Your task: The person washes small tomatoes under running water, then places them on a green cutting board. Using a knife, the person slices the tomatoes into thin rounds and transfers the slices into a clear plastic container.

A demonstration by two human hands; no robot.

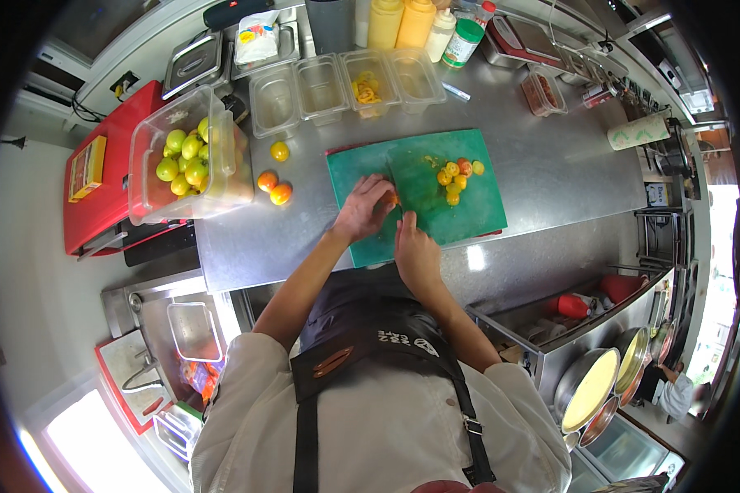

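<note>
On the green cutting board (477, 209), my left hand (365, 209) has its fingers curled over a small orange tomato (395, 199), mostly hidden beneath them. My right hand (418, 248) is closed round the handle of a knife (400, 209). Its blade points away from me, close beside my left fingertips, and is hard to make out against the green. Toward the board's right side lies a cluster of yellow-orange tomato pieces (454, 177). Left of the board, several whole tomatoes (280, 194) rest on the steel counter (255, 242).
A clear bin (150, 195) of green-yellow tomatoes stands at the left, beside a red case (99, 181). Clear containers (321, 89) line the back, one holding yellow slices (367, 87). Squeeze bottles (417, 23) stand behind them. Pans (588, 390) sit at the lower right.
</note>
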